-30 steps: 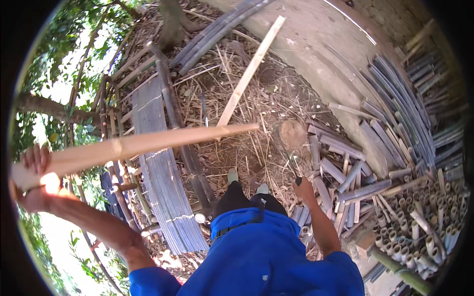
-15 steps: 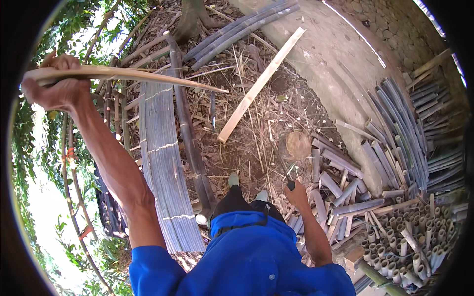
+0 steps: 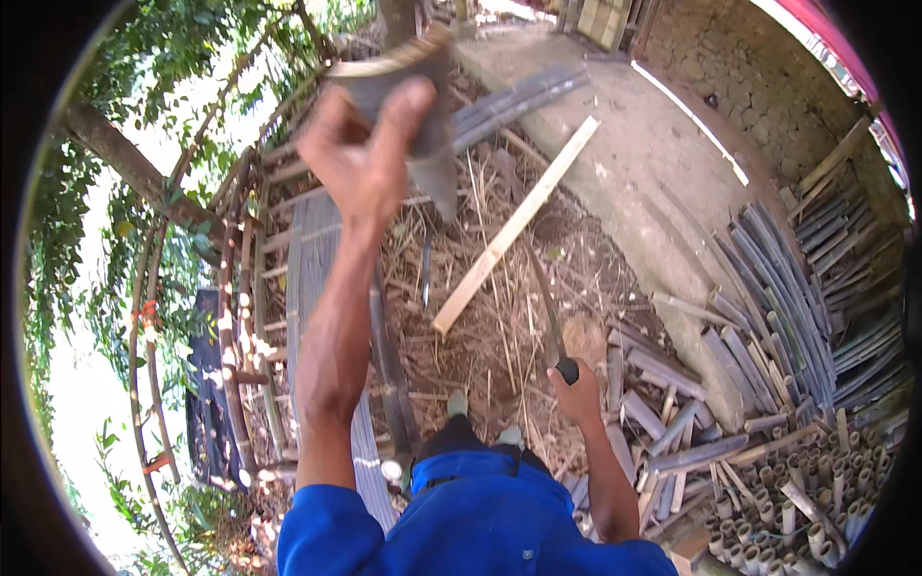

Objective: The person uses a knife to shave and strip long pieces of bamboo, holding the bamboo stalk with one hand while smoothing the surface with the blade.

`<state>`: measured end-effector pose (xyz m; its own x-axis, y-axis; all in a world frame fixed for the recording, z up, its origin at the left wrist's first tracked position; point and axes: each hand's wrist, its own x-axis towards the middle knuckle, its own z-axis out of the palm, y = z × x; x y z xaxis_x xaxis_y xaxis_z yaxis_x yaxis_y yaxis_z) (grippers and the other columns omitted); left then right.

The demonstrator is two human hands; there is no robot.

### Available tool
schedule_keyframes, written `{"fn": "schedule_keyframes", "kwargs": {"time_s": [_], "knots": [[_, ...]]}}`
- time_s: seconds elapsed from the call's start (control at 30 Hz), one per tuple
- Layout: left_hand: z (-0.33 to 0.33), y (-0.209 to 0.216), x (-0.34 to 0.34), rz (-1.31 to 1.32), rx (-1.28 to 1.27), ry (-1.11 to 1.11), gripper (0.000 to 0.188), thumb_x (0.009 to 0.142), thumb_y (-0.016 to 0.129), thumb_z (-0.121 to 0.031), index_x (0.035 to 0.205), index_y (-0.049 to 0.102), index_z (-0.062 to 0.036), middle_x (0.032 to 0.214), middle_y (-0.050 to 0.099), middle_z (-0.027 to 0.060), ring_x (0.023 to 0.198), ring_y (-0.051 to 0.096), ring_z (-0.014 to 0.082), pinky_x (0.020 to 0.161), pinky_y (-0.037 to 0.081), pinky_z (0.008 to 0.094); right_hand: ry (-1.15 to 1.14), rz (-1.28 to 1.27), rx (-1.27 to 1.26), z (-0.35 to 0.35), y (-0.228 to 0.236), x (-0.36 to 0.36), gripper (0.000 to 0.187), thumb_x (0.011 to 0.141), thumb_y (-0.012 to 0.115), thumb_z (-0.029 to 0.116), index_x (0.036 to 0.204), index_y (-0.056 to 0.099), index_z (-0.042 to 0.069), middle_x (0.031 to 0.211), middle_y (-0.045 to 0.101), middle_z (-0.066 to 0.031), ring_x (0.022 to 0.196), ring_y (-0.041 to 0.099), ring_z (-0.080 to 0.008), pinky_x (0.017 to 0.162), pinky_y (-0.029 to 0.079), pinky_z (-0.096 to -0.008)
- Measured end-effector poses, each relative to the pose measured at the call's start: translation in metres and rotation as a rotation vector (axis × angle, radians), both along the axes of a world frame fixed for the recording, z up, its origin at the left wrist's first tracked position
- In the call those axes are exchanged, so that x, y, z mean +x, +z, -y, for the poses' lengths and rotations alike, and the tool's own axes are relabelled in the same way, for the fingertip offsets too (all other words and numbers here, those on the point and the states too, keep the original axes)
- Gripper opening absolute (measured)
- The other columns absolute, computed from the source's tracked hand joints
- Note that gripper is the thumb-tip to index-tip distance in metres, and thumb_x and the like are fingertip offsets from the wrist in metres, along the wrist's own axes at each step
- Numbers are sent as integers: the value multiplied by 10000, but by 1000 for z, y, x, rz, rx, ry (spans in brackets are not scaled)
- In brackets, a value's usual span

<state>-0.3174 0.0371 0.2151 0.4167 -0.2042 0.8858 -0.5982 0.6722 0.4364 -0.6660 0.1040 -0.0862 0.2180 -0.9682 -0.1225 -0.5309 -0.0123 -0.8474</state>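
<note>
High in front of me, my left hand point(image 3: 365, 173) is closed around a split length of bamboo point(image 3: 427, 106), grey on its outer side and pale along the cut edge. It is blurred, and its pointed-looking lower end hangs toward the ground. Down at the right, my right hand point(image 3: 576, 398) grips the dark handle of a machete point(image 3: 549, 312), whose long narrow blade points up and away. A round wooden block point(image 3: 583, 341) stands just beyond that hand. A pale split bamboo strip point(image 3: 519, 226) lies slantwise on the littered ground between the hands.
At my left lies a long panel of grey bamboo slats point(image 3: 317, 250) beside a thick dark pole point(image 3: 389, 360). Cut bamboo pieces point(image 3: 663, 360) are heaped at the right, with bundled short tubes point(image 3: 788, 509) nearer. A concrete ledge point(image 3: 624, 182) runs behind; a thin dark blade-like object point(image 3: 425, 269) lies on the ground.
My left hand has swung rightward from the far left, turning the bamboo from roughly level to hanging downward. The machete in my right hand has tilted so its blade shows more clearly.
</note>
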Motion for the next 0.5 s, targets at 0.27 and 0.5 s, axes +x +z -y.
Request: {"fn": "schedule_keyframes", "kwargs": {"time_s": [0.27, 0.5], "knots": [[-40, 13, -85, 49, 358, -396, 213, 817, 783, 46, 1012, 703, 20, 957, 772, 123, 891, 748, 181, 838, 611, 326, 60, 591, -94, 7, 179, 9, 452, 988, 663, 174, 1325, 484, -68, 772, 608, -41, 612, 573, -78, 520, 448, -265], [-65, 7, -119, 146, 396, -422, 311, 763, 777, 152, 1019, 669, 12, 1056, 726, 126, 1014, 692, 186, 925, 549, 346, 140, 601, -461, -16, 255, -6, 453, 995, 649, 158, 1384, 487, -9, 909, 679, -98, 770, 656, -141, 678, 528, -309]]}}
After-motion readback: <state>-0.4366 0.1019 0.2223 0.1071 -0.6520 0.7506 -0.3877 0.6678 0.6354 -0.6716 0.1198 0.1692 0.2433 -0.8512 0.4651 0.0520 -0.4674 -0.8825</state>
